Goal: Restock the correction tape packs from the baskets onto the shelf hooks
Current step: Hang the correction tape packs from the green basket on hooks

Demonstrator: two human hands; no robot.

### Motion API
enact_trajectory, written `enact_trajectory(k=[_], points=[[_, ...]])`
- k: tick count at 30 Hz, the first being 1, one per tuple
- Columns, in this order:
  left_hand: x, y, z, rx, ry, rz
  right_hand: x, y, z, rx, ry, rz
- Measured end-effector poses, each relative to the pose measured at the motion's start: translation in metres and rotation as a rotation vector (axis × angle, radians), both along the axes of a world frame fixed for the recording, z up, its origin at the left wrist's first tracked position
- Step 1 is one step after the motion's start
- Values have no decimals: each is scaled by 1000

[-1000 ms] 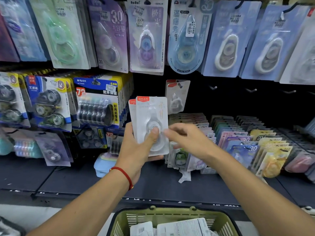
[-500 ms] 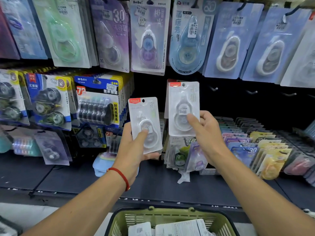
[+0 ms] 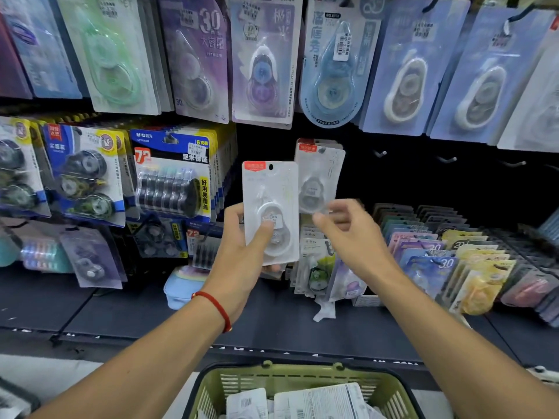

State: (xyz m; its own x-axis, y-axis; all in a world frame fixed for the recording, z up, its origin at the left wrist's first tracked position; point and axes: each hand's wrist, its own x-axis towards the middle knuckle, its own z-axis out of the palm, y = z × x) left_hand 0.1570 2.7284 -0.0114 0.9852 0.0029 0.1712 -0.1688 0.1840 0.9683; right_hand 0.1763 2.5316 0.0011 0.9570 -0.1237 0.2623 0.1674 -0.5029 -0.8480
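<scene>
Hung now: the white pack [image 3: 319,179] that the right hand carried up half a second ago sits on its hook, at the front of a short stack of the same red-tabbed cards, and the right hand [image 3: 352,237] has let go and dropped back just below it, toward five o'clock. Its fingers are loosely spread and blurred with motion, holding nothing.

Left hand [image 3: 242,252] unchanged (red cord on the wrist): thumb pressed across the blister, fingers curled behind, gripping the next white pack [image 3: 270,211] upright, hang-hole at twelve o'clock. Whether more cards sit behind it I cannot tell; one second ago it held at least two.

Hung pack lies at about one o'clock from the held pack, just beside it, edges nearly overlapping.

Judgement: one pack placed, one ready; next move is likely a handover to the right hand, then onto the same hook.

Outward: three bare hooks [image 3: 444,159] at three o'clock of the hung stack. Green basket [image 3: 211,385] at six o'clock, more packs lying in it, so the restock is far from finished.
</scene>
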Motion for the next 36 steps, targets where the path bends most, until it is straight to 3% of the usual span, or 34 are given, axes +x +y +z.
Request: enact_trajectory(k=[2,4,11,20,27,30,33,34,36], points=[[-2,-4,-1,9,-22,-82,-3,5,-1,87,34,253],[-1,-6,-3,19,-41,-139,-3,9,-6,134,9,342],[3,-9,-5,166,-50,-195,5,9,-3,348,-93,68],[-3,-12,4,150,-41,-224,-1,9,18,376,-135,-5],[-1,-9,0,167,-58,-231,-3,6,22,341,-112,57],[1,-5,-1,294,-137,-128,6,4,16,218,-50,-11],[7,15,-4,682,-366,275,16,2,-5,-207,49,-155],[12,24,-6,829,-449,421,17,2,-13,-363,10,-215],[20,41,-7,1043,-463,633,16,5,-27,-583,-261,-243]])
